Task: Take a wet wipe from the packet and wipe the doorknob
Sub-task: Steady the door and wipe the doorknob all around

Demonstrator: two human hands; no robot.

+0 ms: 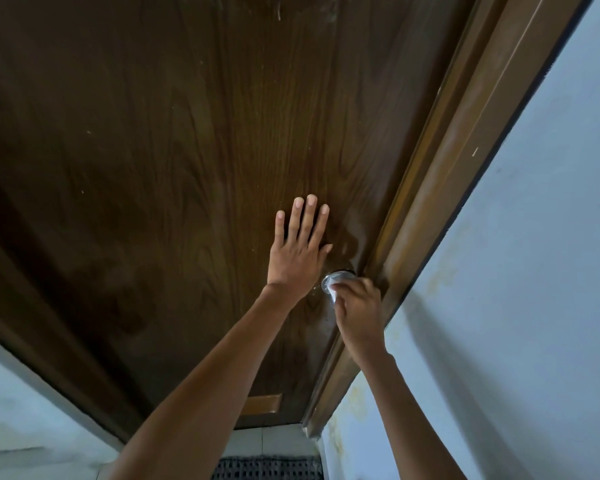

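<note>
Head view: left hand [300, 251] flat on the door [153, 150], fingers straight; right hand [359, 313] grips a wet wipe [330, 287] on the doorknob [343, 272] at the door's right edge

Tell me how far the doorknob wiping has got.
Done: a wet wipe is out, gripped in the right hand. In hand: it is held against the doorknob, while the left hand lies flat on the door. Left: finishing the wiping. How much of the knob is clean cannot be told.
</note>
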